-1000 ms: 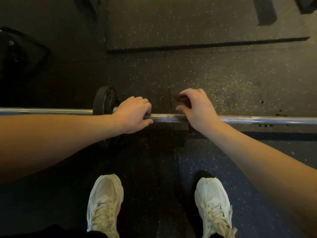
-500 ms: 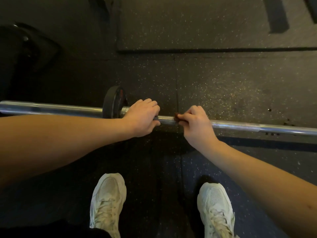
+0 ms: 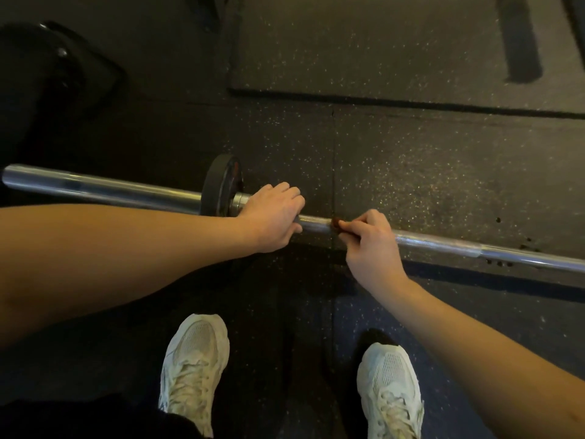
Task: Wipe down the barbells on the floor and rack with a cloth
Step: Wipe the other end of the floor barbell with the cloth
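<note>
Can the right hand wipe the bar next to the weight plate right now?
Probably not yet: the left hand grips the bar right beside the plate, blocking the right hand and its cloth.

Your left hand grips the bar at mid-frame, fingers curled over it, just right of the black plate. Your right hand sits a little further right on the same bar, pinching a small reddish-brown cloth against the steel. The bar runs from the left edge and slopes down to the right edge, above the speckled black floor. Your pale left shoe and right shoe stand at the bottom of the frame. A raised mat fills the upper right.
</note>
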### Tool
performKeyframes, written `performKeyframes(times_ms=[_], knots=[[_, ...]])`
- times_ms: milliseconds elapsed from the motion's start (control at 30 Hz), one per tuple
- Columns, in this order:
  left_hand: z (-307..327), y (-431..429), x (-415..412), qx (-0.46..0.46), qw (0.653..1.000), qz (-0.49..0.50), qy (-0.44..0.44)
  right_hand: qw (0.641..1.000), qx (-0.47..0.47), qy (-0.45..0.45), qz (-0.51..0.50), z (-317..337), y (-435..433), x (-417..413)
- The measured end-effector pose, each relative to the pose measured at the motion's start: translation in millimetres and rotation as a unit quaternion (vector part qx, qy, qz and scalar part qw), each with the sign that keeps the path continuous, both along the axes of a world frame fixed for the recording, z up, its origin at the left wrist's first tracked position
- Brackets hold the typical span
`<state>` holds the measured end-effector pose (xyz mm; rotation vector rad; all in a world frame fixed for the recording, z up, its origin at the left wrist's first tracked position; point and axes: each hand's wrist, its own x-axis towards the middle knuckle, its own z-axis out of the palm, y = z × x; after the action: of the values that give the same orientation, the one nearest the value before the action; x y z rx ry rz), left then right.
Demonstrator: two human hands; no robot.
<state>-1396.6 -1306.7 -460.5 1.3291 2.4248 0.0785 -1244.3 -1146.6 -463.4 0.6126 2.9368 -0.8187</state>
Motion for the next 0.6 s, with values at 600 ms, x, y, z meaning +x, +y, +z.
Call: performKeyframes(times_ms=[600], knots=[[4.9, 0.3, 2.4, -0.008, 1.0, 0.0, 0.001, 1.0, 0.008, -0.012, 0.013, 3.4, -3.6, -8.1]])
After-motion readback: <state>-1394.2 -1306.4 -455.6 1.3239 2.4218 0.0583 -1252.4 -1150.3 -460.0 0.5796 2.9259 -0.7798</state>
